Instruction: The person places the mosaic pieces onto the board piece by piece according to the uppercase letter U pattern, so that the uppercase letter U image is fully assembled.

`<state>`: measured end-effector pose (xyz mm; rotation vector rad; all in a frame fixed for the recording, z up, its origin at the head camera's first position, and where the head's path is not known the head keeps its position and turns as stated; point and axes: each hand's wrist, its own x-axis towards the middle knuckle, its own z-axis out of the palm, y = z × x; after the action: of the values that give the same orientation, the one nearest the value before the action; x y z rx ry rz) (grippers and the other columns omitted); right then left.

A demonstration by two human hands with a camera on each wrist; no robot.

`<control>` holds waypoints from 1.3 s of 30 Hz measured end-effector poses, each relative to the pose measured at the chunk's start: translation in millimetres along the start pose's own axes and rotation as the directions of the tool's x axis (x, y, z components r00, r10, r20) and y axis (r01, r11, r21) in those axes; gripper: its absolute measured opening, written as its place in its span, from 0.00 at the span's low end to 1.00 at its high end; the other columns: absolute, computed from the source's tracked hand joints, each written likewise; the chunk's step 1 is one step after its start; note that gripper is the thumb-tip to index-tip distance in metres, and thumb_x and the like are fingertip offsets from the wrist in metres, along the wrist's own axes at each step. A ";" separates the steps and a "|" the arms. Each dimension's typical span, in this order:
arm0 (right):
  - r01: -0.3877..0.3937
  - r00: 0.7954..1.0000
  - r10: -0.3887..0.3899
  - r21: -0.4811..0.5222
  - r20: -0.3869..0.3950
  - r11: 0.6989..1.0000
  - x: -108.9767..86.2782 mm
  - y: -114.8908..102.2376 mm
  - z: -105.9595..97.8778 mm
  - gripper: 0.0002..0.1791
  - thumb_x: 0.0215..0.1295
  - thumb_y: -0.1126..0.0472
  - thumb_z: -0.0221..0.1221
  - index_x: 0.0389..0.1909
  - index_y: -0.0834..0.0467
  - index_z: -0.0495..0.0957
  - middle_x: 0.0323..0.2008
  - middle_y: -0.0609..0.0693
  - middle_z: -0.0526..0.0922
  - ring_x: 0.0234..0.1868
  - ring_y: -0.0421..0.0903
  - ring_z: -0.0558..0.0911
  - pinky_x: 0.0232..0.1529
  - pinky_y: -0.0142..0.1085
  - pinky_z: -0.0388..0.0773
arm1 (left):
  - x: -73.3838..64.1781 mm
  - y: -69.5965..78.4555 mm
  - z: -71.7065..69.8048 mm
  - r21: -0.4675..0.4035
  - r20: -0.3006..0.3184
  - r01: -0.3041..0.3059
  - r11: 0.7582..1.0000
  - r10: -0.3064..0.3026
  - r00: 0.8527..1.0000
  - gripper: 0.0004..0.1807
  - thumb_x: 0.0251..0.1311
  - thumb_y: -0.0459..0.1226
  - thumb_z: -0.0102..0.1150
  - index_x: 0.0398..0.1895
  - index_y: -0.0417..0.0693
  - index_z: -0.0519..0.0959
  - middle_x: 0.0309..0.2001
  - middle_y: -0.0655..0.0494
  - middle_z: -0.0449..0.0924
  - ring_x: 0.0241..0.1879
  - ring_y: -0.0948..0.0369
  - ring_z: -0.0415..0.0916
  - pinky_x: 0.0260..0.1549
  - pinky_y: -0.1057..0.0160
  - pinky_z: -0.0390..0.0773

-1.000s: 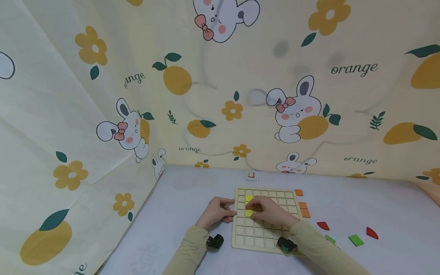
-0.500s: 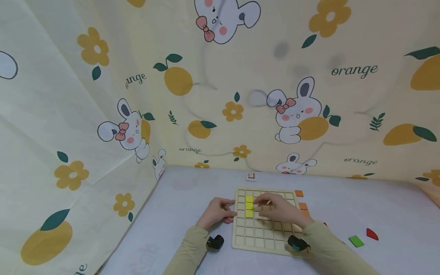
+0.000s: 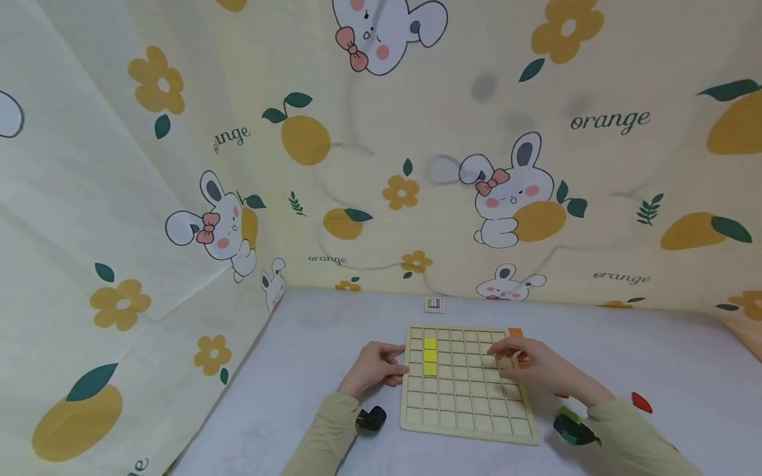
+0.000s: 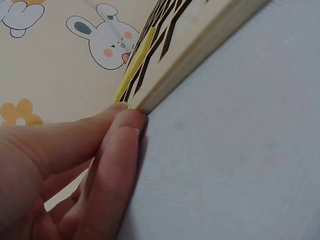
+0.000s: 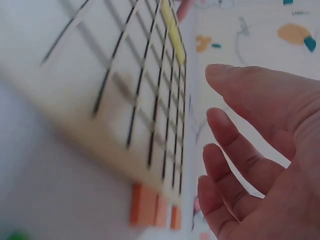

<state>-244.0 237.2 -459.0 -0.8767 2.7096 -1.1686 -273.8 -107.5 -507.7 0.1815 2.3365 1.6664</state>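
Note:
A square wooden grid board (image 3: 449, 403) lies on the table, with three yellow square tiles (image 3: 430, 356) in a column in its cells toward the left. My left hand (image 3: 374, 365) holds the board's left edge with thumb and index finger; the left wrist view shows both fingertips right at that edge. My right hand (image 3: 538, 367) hovers over the board's right side, thumb and fingers apart and nothing between them. Orange tiles (image 5: 145, 204) stand in a row beside the board's right edge, partly hidden by that hand in the head view.
A small pattern card (image 3: 434, 305) lies behind the board. Red quarter-round pieces, one of them a red piece (image 3: 641, 402), lie right of the board, with a green tile (image 3: 570, 414) mostly covered by the right wrist. A printed cloth (image 3: 357, 132) hangs behind the table.
My right hand has released the yellow tiles and moved right across the board toward the orange tiles, its fingers spreading. My left hand keeps its place at the edge.

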 end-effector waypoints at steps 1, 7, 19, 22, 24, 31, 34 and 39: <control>-0.014 1.000 0.014 0.000 -0.002 1.000 -4.3 2.1 -2.3 0.19 0.58 0.59 0.67 0.51 0.57 0.78 0.45 0.50 0.80 0.44 0.51 0.75 0.43 0.40 0.76 | -0.1 0.4 0.1 0.000 -0.001 0.001 1.000 -0.001 1.000 0.27 0.50 0.28 0.70 0.57 0.38 0.77 0.26 0.49 0.80 0.20 0.61 0.80 0.22 0.63 0.84; -0.142 0.990 0.142 -0.010 0.023 0.990 -27.2 13.6 -12.7 0.22 0.59 0.56 0.67 0.53 0.57 0.77 0.49 0.50 0.79 0.44 0.47 0.73 0.42 0.35 0.76 | -0.9 2.5 0.4 0.005 -0.007 0.012 1.000 -0.012 1.000 0.27 0.50 0.28 0.70 0.57 0.39 0.77 0.26 0.49 0.79 0.20 0.61 0.80 0.22 0.63 0.84; -0.238 0.971 0.238 -0.006 0.039 0.971 -62.6 39.6 -29.0 0.23 0.57 0.57 0.67 0.54 0.56 0.77 0.51 0.50 0.80 0.47 0.48 0.76 0.42 0.33 0.78 | -0.7 2.0 -0.1 0.010 -0.002 0.021 1.000 -0.021 1.000 0.28 0.51 0.29 0.70 0.58 0.40 0.76 0.27 0.49 0.79 0.21 0.62 0.80 0.23 0.63 0.84; -0.222 0.974 0.223 -0.024 0.037 0.975 -69.3 46.3 -30.0 0.23 0.57 0.56 0.68 0.53 0.57 0.78 0.50 0.49 0.80 0.49 0.43 0.76 0.44 0.30 0.78 | -0.9 2.0 -0.3 0.002 0.003 0.018 1.000 -0.018 1.000 0.28 0.51 0.29 0.70 0.58 0.40 0.76 0.27 0.49 0.79 0.20 0.61 0.80 0.23 0.63 0.84; -0.209 0.977 0.210 -0.034 0.029 0.977 -73.2 49.1 -30.3 0.22 0.57 0.56 0.68 0.53 0.57 0.78 0.50 0.49 0.81 0.50 0.39 0.76 0.45 0.28 0.77 | -0.4 1.6 0.1 -0.005 0.006 0.016 1.000 -0.016 1.000 0.28 0.50 0.28 0.70 0.58 0.39 0.76 0.27 0.48 0.79 0.20 0.61 0.80 0.23 0.63 0.84; -0.220 0.975 0.221 -0.068 0.007 0.973 -76.1 51.0 -28.1 0.19 0.56 0.59 0.68 0.50 0.56 0.80 0.47 0.47 0.80 0.47 0.36 0.75 0.45 0.28 0.77 | -0.7 1.2 -0.7 0.001 0.002 0.014 1.000 -0.014 1.000 0.28 0.51 0.28 0.70 0.58 0.39 0.76 0.27 0.49 0.79 0.20 0.62 0.79 0.22 0.63 0.84; -0.226 0.974 0.227 -0.091 0.000 0.970 -76.3 51.1 -27.3 0.18 0.55 0.61 0.67 0.48 0.55 0.80 0.45 0.45 0.79 0.45 0.36 0.75 0.44 0.29 0.78 | -0.7 1.8 -0.4 0.002 0.000 0.021 1.000 -0.021 1.000 0.28 0.50 0.29 0.70 0.58 0.40 0.77 0.27 0.49 0.79 0.20 0.62 0.80 0.22 0.63 0.84; -0.223 0.975 0.224 -0.113 -0.006 0.968 -76.0 51.4 -26.9 0.16 0.55 0.62 0.68 0.46 0.54 0.81 0.43 0.44 0.77 0.42 0.36 0.74 0.43 0.29 0.78 | -1.1 2.3 -0.2 0.001 -0.006 0.026 1.000 -0.026 1.000 0.28 0.50 0.29 0.70 0.57 0.40 0.77 0.27 0.49 0.79 0.20 0.62 0.80 0.22 0.63 0.84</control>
<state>-212.3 322.8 -487.3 -0.5637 2.8024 -0.9746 -273.0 -107.2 -505.3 0.1464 2.3345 1.6554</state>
